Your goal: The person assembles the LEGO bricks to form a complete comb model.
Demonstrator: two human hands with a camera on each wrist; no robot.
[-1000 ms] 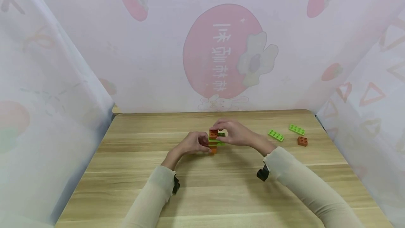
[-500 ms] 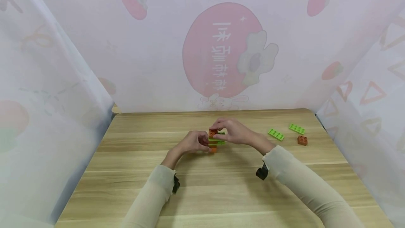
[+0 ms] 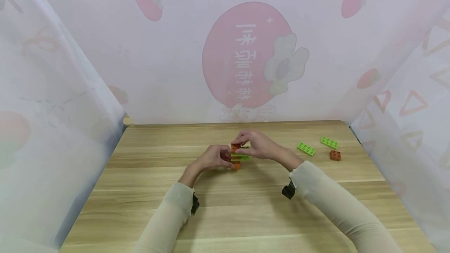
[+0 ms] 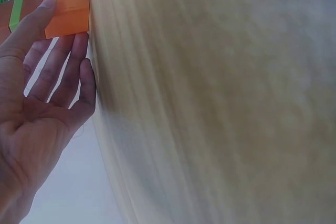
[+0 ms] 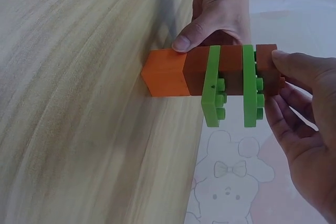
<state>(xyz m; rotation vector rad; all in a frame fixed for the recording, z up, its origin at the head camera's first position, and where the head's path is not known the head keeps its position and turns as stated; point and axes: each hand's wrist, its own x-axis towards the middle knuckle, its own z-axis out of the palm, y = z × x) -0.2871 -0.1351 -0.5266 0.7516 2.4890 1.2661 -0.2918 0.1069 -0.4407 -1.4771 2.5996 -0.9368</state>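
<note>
A tower of building blocks stands on the table's middle, its base an orange block [image 5: 165, 74]. Above that alternate brown blocks [image 5: 231, 69] and two thin green plates [image 5: 211, 95] that stick out to one side. My left hand [image 3: 212, 157] grips the tower low down, thumb on the orange block in the left wrist view. My right hand [image 3: 260, 146] pinches the topmost brown block [image 5: 268, 69] between thumb and fingers. In the right wrist view a thin gap with green studs shows between this block and the upper green plate [image 5: 250, 103].
To the right on the wooden table [image 3: 246, 214] lie two loose green plates, a nearer one [image 3: 306, 149] and a farther one [image 3: 329, 142]. Beside them sits a loose brown block [image 3: 335, 155]. A patterned white cloth [image 3: 175, 69] rises behind the table's back edge.
Both hands stay at the tower. The right thumb has risen slightly along the top brown block; the loose pieces have not moved.
</note>
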